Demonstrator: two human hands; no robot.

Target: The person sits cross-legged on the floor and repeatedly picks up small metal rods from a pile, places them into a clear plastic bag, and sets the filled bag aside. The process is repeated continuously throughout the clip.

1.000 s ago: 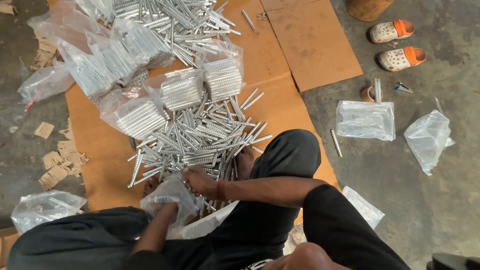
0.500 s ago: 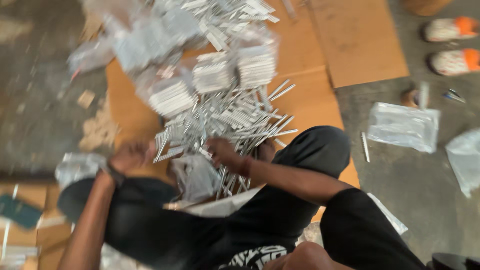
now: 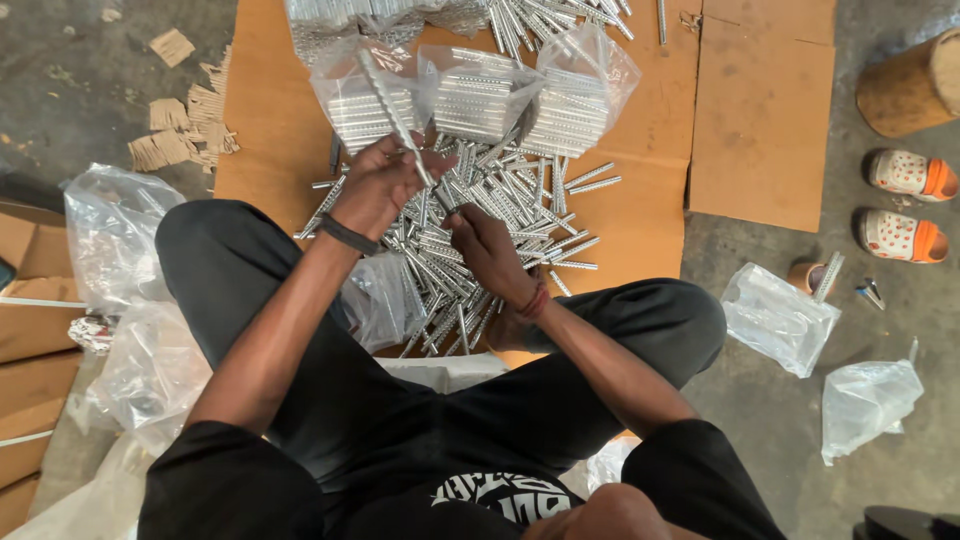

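I sit cross-legged on the floor over a loose pile of silver threaded metal rods spread on a brown cardboard sheet. My left hand is raised above the pile and closed on one long rod that sticks up and away from me. Lower and to the right, my right hand rests on the pile with its fingers curled into the rods. A partly filled clear plastic bag lies against my left knee.
Several clear bags packed with rods lie at the far side of the cardboard. Empty plastic bags lie on the concrete to the right, others to the left. A pair of orange-and-white sandals and a wooden stump are at right.
My left hand has come up from beside my left knee to above the pile, now holding one rod. My right hand stays on the pile. The view has shifted.
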